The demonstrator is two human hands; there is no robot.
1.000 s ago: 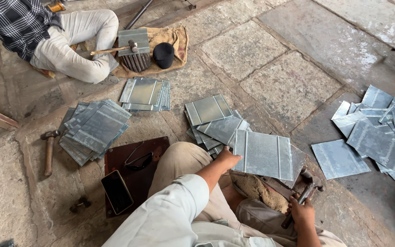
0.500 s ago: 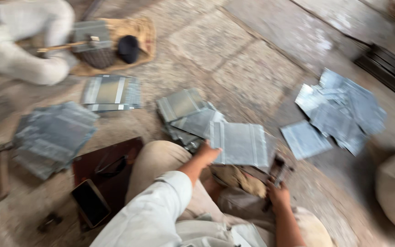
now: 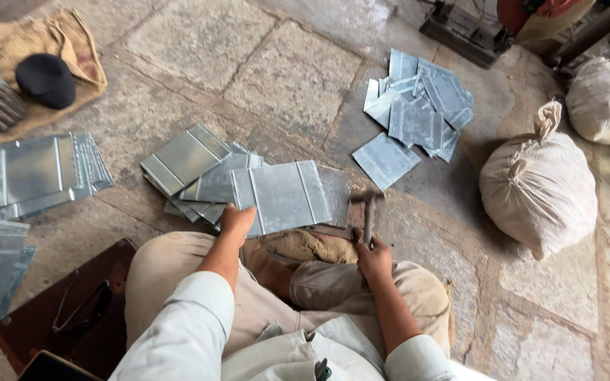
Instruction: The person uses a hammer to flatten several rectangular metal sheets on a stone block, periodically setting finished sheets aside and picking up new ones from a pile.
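My left hand (image 3: 236,219) rests on the near left corner of a ribbed grey metal sheet (image 3: 284,196), fingers (image 3: 229,209) curled over its edge and pinching it down flat against the floor (image 3: 199,42). My right hand (image 3: 374,259) is clenched round the handle of a hammer (image 3: 367,215), whose head points away from me and hangs just off the sheet's right edge, close to it but, as far as I can tell, not touching. A bit of burlap (image 3: 312,247) lies between my knees, just under the near edge of the sheet.

The sheet in my grip lies on top of a loose pile of similar sheets (image 3: 192,166), fanned out to its left. I judge the work to be partway: this piece looks flat, with its ribs and folded edges already formed, and I cannot tell what the hammer has yet to do to it.

Further out, a neater stack of sheets (image 3: 37,173) lies at the left, and a scattered heap of sheets (image 3: 418,116) lies beyond my right hand, well apart. Which of these heaps is finished I cannot say. A tied cloth sack (image 3: 538,187) sits at the right, and a black cap (image 3: 45,79) rests on sacking (image 3: 72,35) at the far left. Spectacles (image 3: 82,310) lie on a dark board (image 3: 51,317) by my left knee.
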